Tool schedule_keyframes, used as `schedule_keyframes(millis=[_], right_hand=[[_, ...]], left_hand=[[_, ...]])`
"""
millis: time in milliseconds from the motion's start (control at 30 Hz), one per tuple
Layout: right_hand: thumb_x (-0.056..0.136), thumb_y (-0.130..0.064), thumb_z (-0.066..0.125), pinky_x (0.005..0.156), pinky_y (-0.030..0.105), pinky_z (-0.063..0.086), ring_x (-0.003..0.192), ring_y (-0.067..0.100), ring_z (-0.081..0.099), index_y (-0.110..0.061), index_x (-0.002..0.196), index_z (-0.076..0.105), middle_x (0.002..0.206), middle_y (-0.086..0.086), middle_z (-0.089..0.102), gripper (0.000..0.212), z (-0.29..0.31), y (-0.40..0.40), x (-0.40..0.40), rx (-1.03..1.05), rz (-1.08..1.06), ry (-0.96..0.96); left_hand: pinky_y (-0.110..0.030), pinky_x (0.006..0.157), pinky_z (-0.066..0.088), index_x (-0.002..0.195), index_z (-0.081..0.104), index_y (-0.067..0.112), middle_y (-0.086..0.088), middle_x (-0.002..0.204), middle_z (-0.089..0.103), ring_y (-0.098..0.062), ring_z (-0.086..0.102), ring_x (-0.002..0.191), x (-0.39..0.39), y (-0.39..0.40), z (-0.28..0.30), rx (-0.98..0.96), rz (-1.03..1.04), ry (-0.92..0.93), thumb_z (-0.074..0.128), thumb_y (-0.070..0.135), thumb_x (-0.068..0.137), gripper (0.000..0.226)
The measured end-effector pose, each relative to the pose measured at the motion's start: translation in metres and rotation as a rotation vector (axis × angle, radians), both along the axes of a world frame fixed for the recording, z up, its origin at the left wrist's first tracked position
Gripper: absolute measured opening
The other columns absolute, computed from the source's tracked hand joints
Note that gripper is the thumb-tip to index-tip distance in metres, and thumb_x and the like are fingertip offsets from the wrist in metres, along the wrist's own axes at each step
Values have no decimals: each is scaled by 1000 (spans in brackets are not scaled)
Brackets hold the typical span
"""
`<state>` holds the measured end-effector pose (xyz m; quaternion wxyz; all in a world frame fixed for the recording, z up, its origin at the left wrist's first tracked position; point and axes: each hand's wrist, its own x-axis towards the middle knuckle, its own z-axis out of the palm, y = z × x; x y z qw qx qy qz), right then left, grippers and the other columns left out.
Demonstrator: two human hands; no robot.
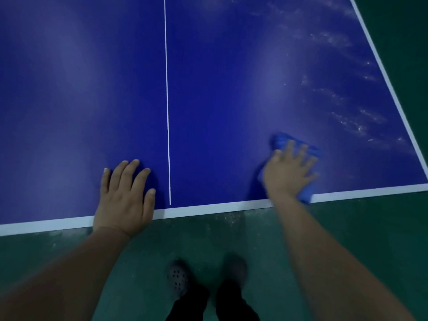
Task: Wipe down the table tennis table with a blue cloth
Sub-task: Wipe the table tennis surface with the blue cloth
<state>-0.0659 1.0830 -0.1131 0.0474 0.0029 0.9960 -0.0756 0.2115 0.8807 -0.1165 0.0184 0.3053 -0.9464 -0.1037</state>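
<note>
While the left hand (125, 193) rests flat, fingers straight, on the blue table tennis table (220, 89), the right hand (289, 172), fingers spread, presses a crumpled blue cloth (281, 140) beside white dusty streaks (352, 121).

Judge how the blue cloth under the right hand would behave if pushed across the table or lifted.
The blue cloth looks soft and floppy: it bunches in folds beyond the spread fingers of the right hand. It would probably drape limply if lifted. Pushed, it likely slides easily, since the table looks smooth and glossy, though it may crumple further.
</note>
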Motion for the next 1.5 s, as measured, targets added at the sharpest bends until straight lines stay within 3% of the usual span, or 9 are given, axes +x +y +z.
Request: schedule_keyframes(millis=[167, 367, 500, 633, 800, 867, 1067, 1267, 1500], right_hand=[[98, -51, 25, 119, 58, 14, 150, 31, 19, -36, 151, 33, 162, -1, 27, 55, -11, -28, 106, 48, 840, 23], [103, -42, 31, 118, 63, 11, 151, 35, 11, -29, 156, 28, 165, 4, 16, 54, 0, 83, -31, 103, 292, -46], [104, -48, 24, 118, 63, 4, 152, 33, 1, -34, 158, 15, 167, 0, 6, 57, 6, 45, -71, 40, 52, -68], [102, -44, 31, 117, 64, 13, 151, 36, 12, -32, 155, 28, 165, 3, 19, 54, -7, -38, 10, 86, 721, 41], [100, -46, 38, 120, 56, 9, 150, 32, 20, -37, 148, 37, 161, -2, 29, 50, -4, 29, 54, 79, 1525, -21], [96, -44, 39, 116, 57, 16, 147, 36, 27, -35, 145, 45, 158, 3, 37, 51, 1, 51, 13, 133, 1407, -13], [104, -44, 29, 119, 61, 6, 152, 33, 3, -30, 157, 21, 167, 0, 8, 56, 4, -14, -27, 64, 266, -27], [99, -48, 28, 120, 59, 12, 151, 32, 16, -34, 151, 33, 163, -2, 26, 54, -14, -38, 99, 44, 1032, 37], [104, -44, 33, 120, 59, 8, 152, 31, 6, -30, 157, 24, 166, 1, 11, 55, 4, 84, -40, 134, 369, -58]], left_hand=[[-59, 118, 14, 132, 54, 3, -19, 145, 44, -39, 33, 138, 0, -1, 1, -6, 2, 4, 28, 39, 95, 58], [-59, 118, 14, 133, 53, 3, -20, 145, 44, -39, 33, 138, -1, 0, 1, 0, -4, -10, 29, 38, 96, 57], [-61, 117, 15, 134, 52, 3, -20, 145, 43, -40, 33, 138, 0, -1, -1, -6, -10, -10, 28, 38, 96, 57], [-61, 117, 15, 134, 52, 3, -20, 145, 43, -40, 33, 138, 0, 0, -2, -15, -3, 7, 29, 38, 96, 56], [-61, 117, 15, 133, 52, 4, -20, 144, 43, -40, 34, 137, -1, -2, -2, -16, -13, 12, 30, 37, 96, 54], [-61, 117, 15, 133, 52, 4, -20, 145, 43, -40, 34, 138, 0, -1, -2, -11, -17, 0, 30, 37, 96, 54], [-62, 117, 15, 134, 53, 3, -20, 145, 43, -40, 34, 138, -1, 0, 0, -8, -17, -23, 30, 37, 96, 56], [-61, 117, 17, 134, 52, 3, -20, 145, 44, -40, 35, 137, -1, 2, 1, -27, -6, -3, 30, 37, 95, 55], [-60, 116, 17, 134, 50, 4, -20, 146, 43, -40, 34, 137, -2, 4, 2, -46, -6, -41, 29, 40, 96, 57]])
